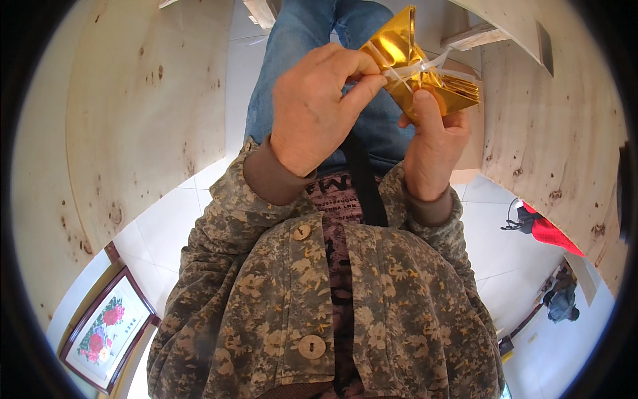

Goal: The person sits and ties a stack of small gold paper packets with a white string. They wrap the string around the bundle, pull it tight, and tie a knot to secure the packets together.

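Gold foil paper (407, 63), folded into a creased, pointed packet, sits between the two hands in front of the person's chest, with a thin pale strip (417, 68) crossing its middle. Right hand (433, 145) grasps the packet from below, thumb pressed up against the lower fold and the fingers wrapped behind it out of sight. Left hand (318, 106) comes in from the other side, its thumb and forefinger pinched together on the strip right where it meets the foil; the remaining fingers curl loosely into the palm. Above the grip, the packet's pointed end sticks up free of both hands. Directly behind the grip lie the person's blue jeans (312, 40), and below the wrists a flowered jacket (319, 292) with round wooden buttons fills the lower view. Wide plywood sheets (126, 113) stand to either side of the hands, well apart from them. Far off to the lower left of the grip a framed flower picture (109, 329) leans on the white tiled floor (492, 239), and a red cloth (551, 234) lies off to the right.
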A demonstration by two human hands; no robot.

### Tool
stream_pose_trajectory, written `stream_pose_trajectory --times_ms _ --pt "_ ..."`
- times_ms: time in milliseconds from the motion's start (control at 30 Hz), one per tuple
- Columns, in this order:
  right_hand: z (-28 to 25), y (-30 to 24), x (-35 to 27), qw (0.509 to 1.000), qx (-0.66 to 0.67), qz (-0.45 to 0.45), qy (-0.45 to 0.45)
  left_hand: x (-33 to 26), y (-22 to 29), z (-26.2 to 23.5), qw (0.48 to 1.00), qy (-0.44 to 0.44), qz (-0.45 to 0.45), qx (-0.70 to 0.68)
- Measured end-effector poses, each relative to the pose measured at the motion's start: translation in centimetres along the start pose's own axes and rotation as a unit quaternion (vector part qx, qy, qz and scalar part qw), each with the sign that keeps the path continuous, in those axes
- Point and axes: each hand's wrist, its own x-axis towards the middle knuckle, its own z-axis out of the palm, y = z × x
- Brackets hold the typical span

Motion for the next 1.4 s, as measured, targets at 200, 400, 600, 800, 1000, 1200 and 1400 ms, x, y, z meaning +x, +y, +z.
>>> stream_pose_trajectory --times_ms 200,400,600,800,1000,1200,1400 --pt "0.1 0.0 0.2 0.999 0.008 0.041 0.005 -0.1 -0.9 0.5 0.997 0.066 0.035 0.014" --pt "-0.9 0.3 1.2 0.974 0.145 0.173 -0.003 -0.8 -2.2 0.6 0.86 -0.006 -0.16 -0.484" --pt "-2.7 1.5 2.4 0.89 0.357 0.271 -0.081 -0.1 -3.6 -0.3 0.611 -0.032 -0.16 -0.775" --pt "-3.3 2.4 2.7 0.839 0.439 0.3 -0.116 0.4 -2.5 -0.5 0.693 -0.085 -0.112 -0.707" --pt "-3.4 2.0 2.7 0.85 0.431 0.27 -0.136 0.1 -2.9 -1.6 0.978 -0.092 -0.063 -0.174" --pt "-3.2 0.9 1.6 0.917 0.291 0.149 -0.228 0.3 -6.7 -2.4 0.676 -0.046 -0.224 -0.701" --pt "-2.2 -1.6 2.6 0.895 -0.093 -0.198 -0.388 2.0 -9.1 -5.7 0.811 -0.026 -0.241 -0.532"
